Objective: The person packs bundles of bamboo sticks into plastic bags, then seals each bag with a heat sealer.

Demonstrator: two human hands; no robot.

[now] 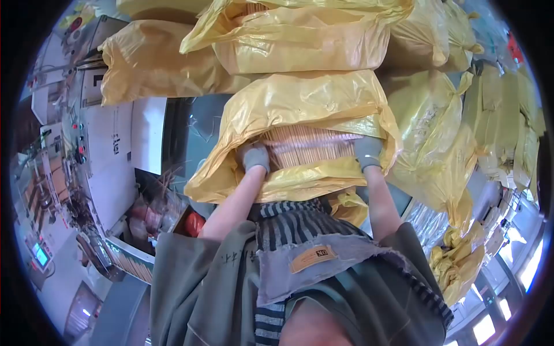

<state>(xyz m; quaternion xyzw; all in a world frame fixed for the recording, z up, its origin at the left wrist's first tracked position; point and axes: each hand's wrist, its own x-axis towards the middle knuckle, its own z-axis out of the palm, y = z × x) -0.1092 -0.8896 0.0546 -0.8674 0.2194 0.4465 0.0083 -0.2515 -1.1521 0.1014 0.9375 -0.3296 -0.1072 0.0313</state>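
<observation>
An open yellow plastic bag (306,95) lies in front of me with its mouth toward my body. Inside it sits a wide bundle of thin, light wooden sticks (311,151), packed side by side. My left hand (255,157), in a grey glove, is in the bag's mouth against the left end of the sticks. At the right end of the bundle is my right hand (368,151), gloved as well. The fingertips of both hands are hidden by the bag and the sticks, so their grip cannot be made out.
More filled yellow bags (300,46) lie beyond and to the right (427,132). At the left stand a white machine cabinet (109,155) and a lit screen (39,254). A red object (194,224) and clear plastic bags are at the lower left.
</observation>
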